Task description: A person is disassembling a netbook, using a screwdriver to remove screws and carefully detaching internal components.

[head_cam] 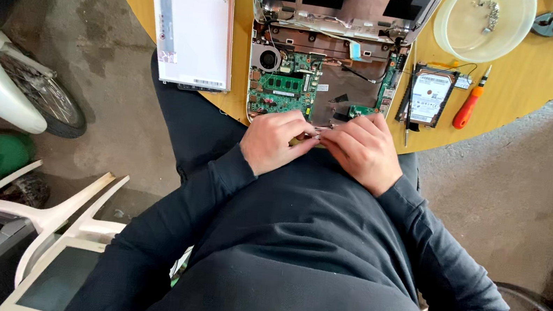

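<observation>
Left hand [271, 141] and right hand [362, 148] meet at opened laptop's [321, 76] near edge, fingertips pinching something small, possibly a connector; screws parked in dish [482, 22]

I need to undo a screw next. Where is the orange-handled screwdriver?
In the head view, the orange-handled screwdriver lies on the round wooden table, right of the opened laptop, just beside the hard drive.
</observation>
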